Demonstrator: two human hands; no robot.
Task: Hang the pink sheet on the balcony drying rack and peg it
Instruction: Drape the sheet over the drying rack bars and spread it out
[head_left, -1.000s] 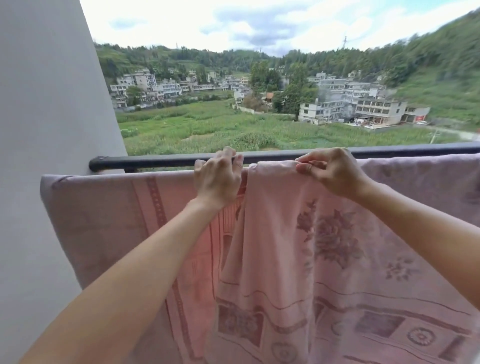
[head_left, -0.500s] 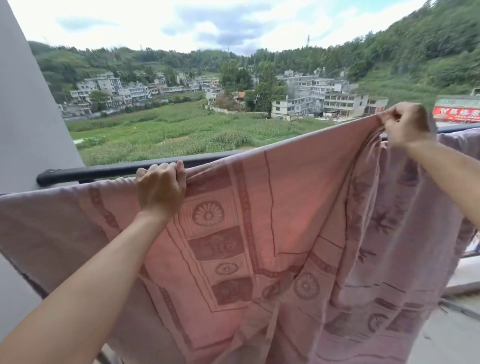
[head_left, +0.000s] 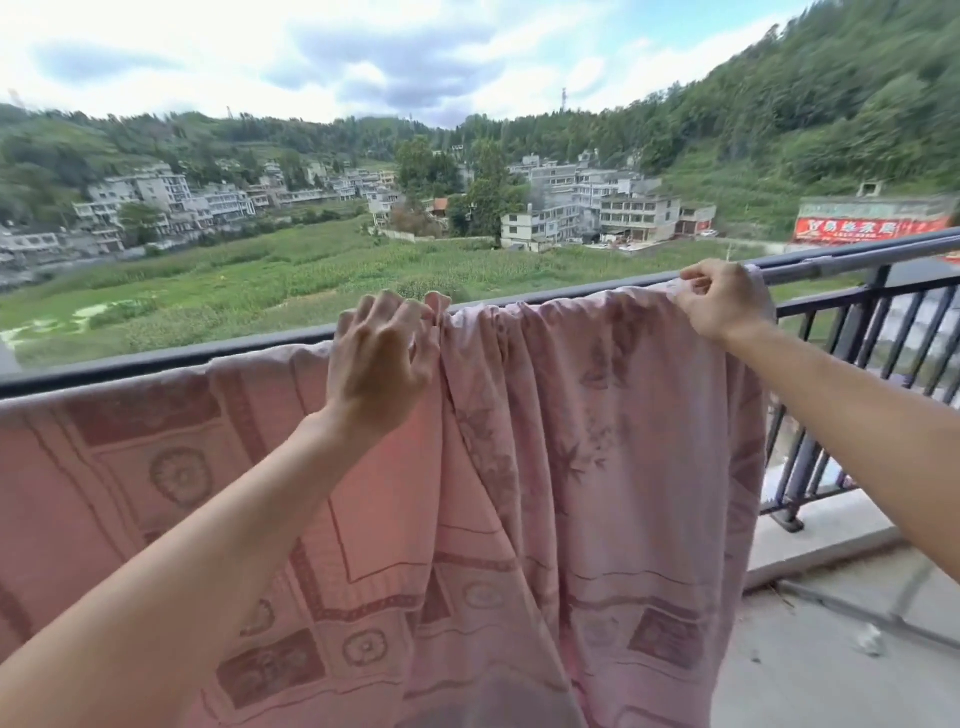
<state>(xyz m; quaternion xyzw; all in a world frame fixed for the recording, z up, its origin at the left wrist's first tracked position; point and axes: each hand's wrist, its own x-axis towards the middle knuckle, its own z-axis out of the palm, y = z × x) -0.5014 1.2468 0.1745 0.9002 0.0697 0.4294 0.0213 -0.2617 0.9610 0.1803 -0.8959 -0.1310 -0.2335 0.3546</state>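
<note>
The sheet (head_left: 519, 493) hangs over the rail (head_left: 156, 358) and falls well below both hands, flat and patterned to the left of the left hand (head_left: 382, 358), bunched into folds between the two hands. Its right edge drops straight down from under the right hand (head_left: 719, 301). The rail runs behind the fingers, left to right; past the right hand it shows bare, with a lighter pole (head_left: 857, 260) just above it, and dark bars (head_left: 862, 343) drop from it to the balcony floor (head_left: 831, 649) lower right.

The left hand sits on the sheet's top edge, its fingers (head_left: 410, 317) half spread and curled over a gathered tuft of cloth that pokes up just to their right; thumb side and fingertips press on the fabric, a loose grasp, not a closed fist. The right hand, well apart to the right and a little higher, pinches the sheet's upper corner, fingers (head_left: 696, 283) clenched on the cloth at the rail.
</note>
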